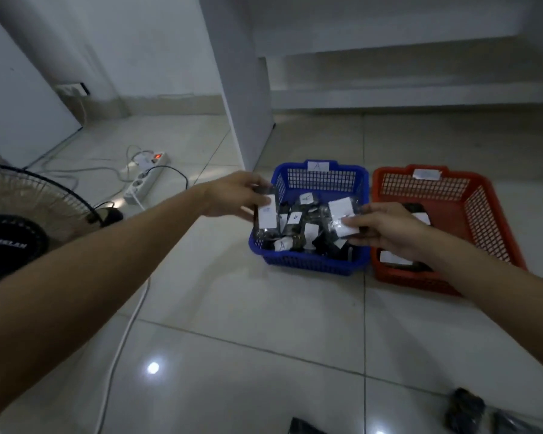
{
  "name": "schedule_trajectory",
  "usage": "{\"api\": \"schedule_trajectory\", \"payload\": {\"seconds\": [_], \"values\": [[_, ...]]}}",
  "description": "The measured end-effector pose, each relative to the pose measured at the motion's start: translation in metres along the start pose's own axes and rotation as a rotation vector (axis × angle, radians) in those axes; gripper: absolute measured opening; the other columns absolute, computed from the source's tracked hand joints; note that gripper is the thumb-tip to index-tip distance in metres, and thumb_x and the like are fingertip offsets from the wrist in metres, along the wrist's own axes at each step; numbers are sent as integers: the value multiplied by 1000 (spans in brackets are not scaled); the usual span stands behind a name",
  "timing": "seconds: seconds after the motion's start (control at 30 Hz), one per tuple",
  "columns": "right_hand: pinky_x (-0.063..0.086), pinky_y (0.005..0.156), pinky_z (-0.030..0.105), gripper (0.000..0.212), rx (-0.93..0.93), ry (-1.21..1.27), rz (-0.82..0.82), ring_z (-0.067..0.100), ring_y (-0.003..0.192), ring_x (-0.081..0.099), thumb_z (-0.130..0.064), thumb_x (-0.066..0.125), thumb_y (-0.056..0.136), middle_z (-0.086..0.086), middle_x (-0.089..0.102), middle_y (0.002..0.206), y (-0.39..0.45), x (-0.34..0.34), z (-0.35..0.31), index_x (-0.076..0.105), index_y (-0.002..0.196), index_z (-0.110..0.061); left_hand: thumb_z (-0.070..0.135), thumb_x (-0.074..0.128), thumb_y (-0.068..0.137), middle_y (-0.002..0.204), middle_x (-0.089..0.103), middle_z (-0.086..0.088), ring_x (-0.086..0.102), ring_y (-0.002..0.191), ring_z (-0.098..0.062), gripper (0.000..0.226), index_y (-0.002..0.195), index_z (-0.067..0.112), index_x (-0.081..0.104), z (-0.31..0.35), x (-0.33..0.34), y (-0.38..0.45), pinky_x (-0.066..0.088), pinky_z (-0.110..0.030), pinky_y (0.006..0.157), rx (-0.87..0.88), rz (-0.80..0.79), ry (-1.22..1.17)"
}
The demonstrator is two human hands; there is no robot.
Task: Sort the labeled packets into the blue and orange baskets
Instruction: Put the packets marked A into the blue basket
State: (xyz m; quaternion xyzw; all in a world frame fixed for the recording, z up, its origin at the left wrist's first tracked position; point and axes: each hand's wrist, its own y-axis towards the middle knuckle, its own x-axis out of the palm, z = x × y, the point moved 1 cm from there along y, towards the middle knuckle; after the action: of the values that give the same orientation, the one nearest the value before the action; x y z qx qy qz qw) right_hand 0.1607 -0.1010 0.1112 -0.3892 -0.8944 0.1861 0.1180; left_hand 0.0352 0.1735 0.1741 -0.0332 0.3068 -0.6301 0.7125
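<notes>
Blue basket (311, 261) and orange basket (452, 277) touch on the floor, so a packet could drop into the wrong one. Left hand (232, 195) pinches a packet (267, 214) over blue's left rim; right hand (386, 230) pinches another packet (342, 216) near the shared rims. Floor around is open.

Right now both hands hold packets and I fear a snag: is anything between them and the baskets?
Nothing visible. The left hand holds a packet over the blue basket's open left rim; the right hand holds another packet above it, beside the orange basket.
</notes>
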Motion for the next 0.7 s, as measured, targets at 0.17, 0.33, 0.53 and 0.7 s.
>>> {"api": "schedule_trajectory", "payload": {"seconds": [0.17,0.33,0.53,0.7], "values": [[60,73,32,25,14,-73,129,20,89,78,-10,80,84,7,80,100,21,-6,2,72,108,-7,-6,60,92,123,59,-13,66,109,-29,37,125,9,57,11,11,34,60,-48,86,50,80,51],[61,77,32,27,3,-173,190,21,95,74,-10,81,83,11,76,106,54,10,1,71,107,-2,-6,63,87,126,62,-9,64,111,-26,39,120,15,63,-2,19,75,59,-45,88,104,130,212],[64,80,35,25,39,-455,228,23,90,74,-18,87,78,13,76,96,96,34,17,76,93,-2,-4,67,87,119,69,-4,66,104,-18,39,125,7,65,-35,26,128,57,-36,91,78,19,308],[61,71,36,28,6,-624,316,18,73,69,-30,93,70,4,74,81,105,37,17,75,80,-11,14,82,80,113,64,4,55,100,-9,46,124,14,69,-47,24,144,41,-22,86,140,24,588]]}}
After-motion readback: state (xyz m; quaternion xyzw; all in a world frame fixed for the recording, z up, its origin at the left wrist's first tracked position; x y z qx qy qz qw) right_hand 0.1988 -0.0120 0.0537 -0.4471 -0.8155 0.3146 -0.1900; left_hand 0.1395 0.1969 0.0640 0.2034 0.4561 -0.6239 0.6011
